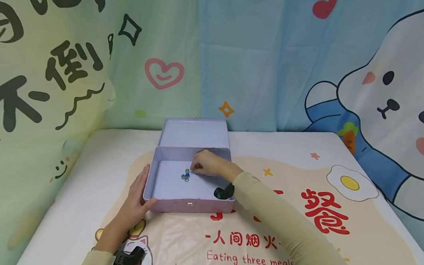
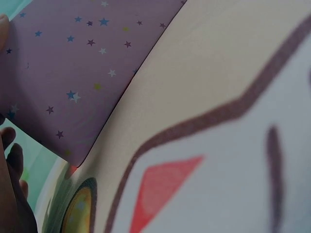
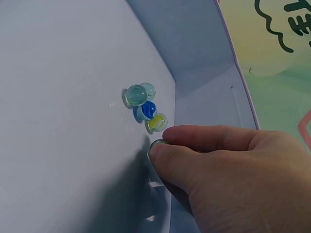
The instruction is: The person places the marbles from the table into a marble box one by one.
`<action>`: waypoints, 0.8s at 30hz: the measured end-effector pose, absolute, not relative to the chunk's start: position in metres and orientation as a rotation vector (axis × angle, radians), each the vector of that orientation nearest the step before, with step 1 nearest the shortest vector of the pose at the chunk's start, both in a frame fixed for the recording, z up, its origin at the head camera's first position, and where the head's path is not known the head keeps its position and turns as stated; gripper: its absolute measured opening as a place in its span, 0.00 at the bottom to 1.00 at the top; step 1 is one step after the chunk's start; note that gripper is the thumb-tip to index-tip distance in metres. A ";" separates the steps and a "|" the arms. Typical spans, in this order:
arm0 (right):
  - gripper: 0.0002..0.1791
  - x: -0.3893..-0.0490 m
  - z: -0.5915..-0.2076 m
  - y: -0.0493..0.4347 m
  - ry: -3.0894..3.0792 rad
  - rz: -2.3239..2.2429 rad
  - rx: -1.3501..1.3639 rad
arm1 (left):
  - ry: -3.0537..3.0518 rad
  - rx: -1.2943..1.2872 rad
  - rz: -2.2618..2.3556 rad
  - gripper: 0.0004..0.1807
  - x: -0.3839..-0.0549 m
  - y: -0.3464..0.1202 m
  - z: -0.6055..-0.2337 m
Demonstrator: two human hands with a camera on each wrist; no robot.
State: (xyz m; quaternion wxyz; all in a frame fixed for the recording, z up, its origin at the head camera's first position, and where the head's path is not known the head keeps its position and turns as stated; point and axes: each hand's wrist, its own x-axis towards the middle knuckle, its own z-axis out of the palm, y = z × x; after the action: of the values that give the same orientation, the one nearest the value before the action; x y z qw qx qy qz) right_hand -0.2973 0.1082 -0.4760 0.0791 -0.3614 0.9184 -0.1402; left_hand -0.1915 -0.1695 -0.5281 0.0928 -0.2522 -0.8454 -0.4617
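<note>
A lilac lidded box (image 1: 190, 205) stands on the table with its lid raised at the back. Several glass marbles (image 3: 146, 110) lie clustered on its white floor: clear greenish ones, one with blue, one with yellow. My right hand (image 1: 210, 164) reaches inside, just right of the cluster. Between thumb and index finger it pinches another marble (image 3: 158, 142), mostly covered by the fingertips. My left hand (image 1: 134, 196) rests at the box's front left corner, fingers stretched along the side wall and thumb against the front. Small stars dot the box's outer wall (image 2: 92, 63) in the left wrist view.
The open lid (image 1: 194, 133) leans back near the hanging printed cloth (image 1: 237, 61). A printed tablecloth (image 1: 250, 230) with red lettering lies under the box. Black straps (image 1: 130, 257) sit on both wrists; the right one overlaps the box's front right corner.
</note>
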 end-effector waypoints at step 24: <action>0.07 -0.295 -0.475 0.109 2.740 -0.450 -1.089 | -2.513 -0.739 -1.370 0.50 -0.191 -0.170 -0.531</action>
State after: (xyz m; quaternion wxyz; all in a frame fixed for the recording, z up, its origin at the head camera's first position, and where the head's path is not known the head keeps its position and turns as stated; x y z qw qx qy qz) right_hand -0.2954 0.1085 -0.4753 0.0792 -0.3639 0.9158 -0.1504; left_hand -0.1913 -0.1700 -0.5306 0.0925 -0.2490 -0.8464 -0.4616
